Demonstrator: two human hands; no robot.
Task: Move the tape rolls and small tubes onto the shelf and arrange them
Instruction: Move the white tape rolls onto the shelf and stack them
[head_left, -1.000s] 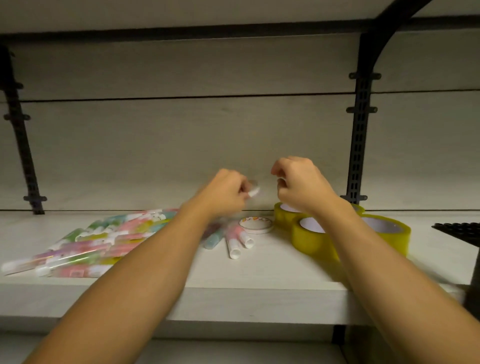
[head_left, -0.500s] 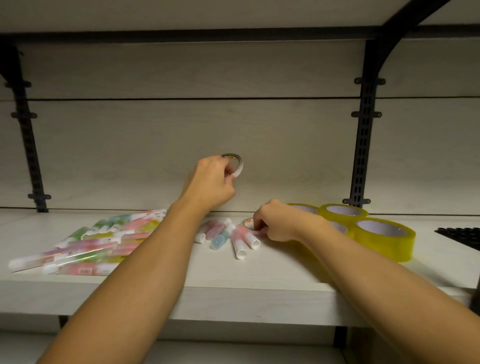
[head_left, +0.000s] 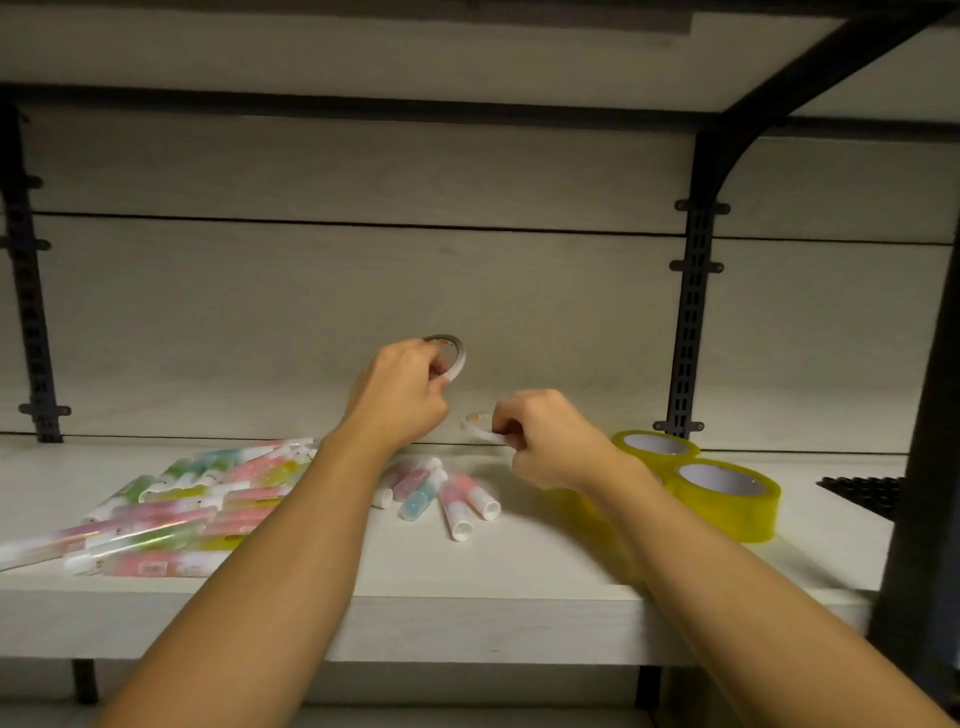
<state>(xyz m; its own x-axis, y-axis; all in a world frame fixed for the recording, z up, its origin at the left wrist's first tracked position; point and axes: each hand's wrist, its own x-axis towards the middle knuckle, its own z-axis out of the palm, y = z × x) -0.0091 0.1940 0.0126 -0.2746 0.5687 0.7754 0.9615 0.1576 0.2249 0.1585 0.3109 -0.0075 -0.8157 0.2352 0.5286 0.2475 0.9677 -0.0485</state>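
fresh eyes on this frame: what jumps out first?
Two hands raised mid-frame over the shelf, each pinching a small white tape roll: the left hand holds one higher, the right hand holds another lower. Next, the yellow tape rolls at right and the pastel tubes heaped at left.

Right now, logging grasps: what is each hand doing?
Left hand: grips a thin white tape ring.
Right hand: pinches another thin white tape ring.
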